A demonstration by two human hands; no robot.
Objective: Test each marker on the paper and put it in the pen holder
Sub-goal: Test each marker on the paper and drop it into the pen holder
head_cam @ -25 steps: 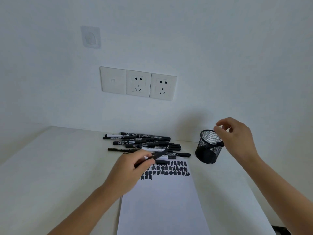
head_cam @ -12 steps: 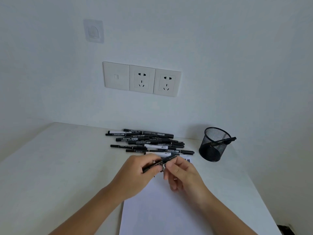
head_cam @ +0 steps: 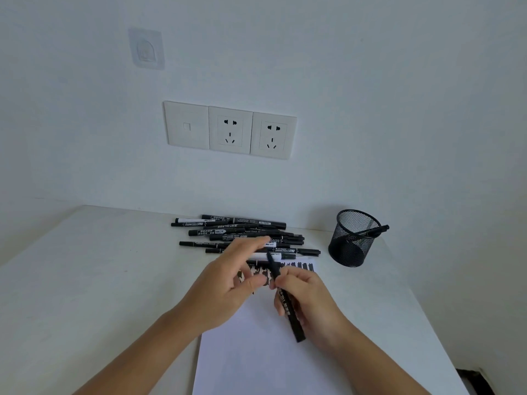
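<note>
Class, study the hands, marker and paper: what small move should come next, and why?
Probably lower the marker tip onto the paper and scribble: the right hand grips it, pointing toward the black test marks, with bare paper nearby.

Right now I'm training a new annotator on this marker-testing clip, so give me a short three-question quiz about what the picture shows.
1. True or false: the pen holder stands empty.
2. Which of the hands grips the marker above the paper? A) left B) right C) both
3. Fill in: the black test marks sit at the paper's ___ end, beside the pile of markers.
Key: 1 false, a stowed marker leans in it. 2 B, the right hand. 3 far.
</note>
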